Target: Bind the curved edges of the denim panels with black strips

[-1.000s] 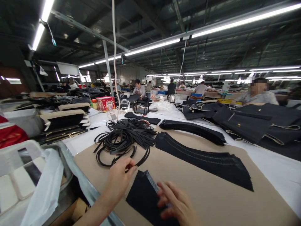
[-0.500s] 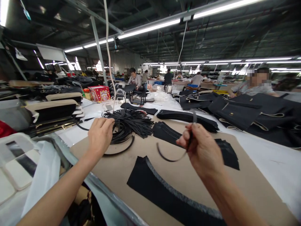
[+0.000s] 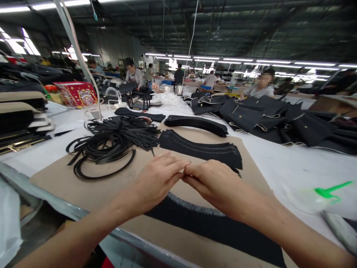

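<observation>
My left hand (image 3: 161, 176) and my right hand (image 3: 212, 180) meet at the fingertips, both closed in a pinch. The thin black strip seen in my right hand earlier is hidden behind the fingers now. Directly below lies a curved black panel (image 3: 223, 230) with a fuzzy grey band along its upper edge. A bundle of black strips (image 3: 122, 134), partly coiled, rests to the left of my hands. Just beyond them, stitched curved black pieces (image 3: 200, 147) overlap on the tan board (image 3: 61, 178).
A stack of curved black pieces (image 3: 196, 124) sits farther back. Black bag panels (image 3: 256, 115) are heaped at right, near a seated co-worker (image 3: 260, 87). A green-topped item (image 3: 329, 191) stands at far right. A red patterned box (image 3: 76, 93) and a white cable (image 3: 95, 82) are at left.
My left hand has left the strip bundle and moved right; my right hand has moved inward to meet it over the panel. The view has turned right.
</observation>
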{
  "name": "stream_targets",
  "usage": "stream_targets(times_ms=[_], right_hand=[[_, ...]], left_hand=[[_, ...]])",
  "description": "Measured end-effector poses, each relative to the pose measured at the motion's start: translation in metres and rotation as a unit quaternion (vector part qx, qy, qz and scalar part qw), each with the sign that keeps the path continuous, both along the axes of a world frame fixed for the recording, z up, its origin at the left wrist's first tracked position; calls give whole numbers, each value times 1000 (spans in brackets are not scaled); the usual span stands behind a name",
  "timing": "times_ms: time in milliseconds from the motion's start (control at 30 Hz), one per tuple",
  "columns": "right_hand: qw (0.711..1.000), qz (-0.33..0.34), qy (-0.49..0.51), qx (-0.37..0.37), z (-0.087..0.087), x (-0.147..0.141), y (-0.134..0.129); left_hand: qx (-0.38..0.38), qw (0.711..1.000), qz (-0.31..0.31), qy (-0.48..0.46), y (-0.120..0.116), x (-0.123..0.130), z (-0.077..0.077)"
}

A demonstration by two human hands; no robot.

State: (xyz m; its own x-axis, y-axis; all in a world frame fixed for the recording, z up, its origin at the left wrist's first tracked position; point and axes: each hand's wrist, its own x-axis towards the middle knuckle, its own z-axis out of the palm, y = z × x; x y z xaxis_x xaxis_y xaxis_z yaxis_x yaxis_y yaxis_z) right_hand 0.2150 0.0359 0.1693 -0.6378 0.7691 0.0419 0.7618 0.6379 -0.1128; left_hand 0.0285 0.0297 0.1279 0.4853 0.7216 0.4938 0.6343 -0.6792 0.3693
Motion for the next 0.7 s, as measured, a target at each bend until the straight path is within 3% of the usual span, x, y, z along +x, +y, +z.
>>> stream_targets(times_ms=[67,133,267,433,567,700], right_hand=[[999,18,37,-4,1,2,-2],[999,12,45,-24,4,10,-4],[994,-43,11,-96,-2,38,-13],[961,-100,46,-253,-32,59,-32],[935,-163,88,-303,-58,57,-42],[921,-181,100,-329,-71,59,-40]], left_hand=[[-114,993,-20,-31,-5,12,6],[-182,982,-1,-45,-7,11,11],[-274,960,16,44,-12,1,12],[-387,920,2,58,-29,11,-9],[-422,906,12,22,-34,33,-32],[-416,907,40,44,-27,47,-42]])
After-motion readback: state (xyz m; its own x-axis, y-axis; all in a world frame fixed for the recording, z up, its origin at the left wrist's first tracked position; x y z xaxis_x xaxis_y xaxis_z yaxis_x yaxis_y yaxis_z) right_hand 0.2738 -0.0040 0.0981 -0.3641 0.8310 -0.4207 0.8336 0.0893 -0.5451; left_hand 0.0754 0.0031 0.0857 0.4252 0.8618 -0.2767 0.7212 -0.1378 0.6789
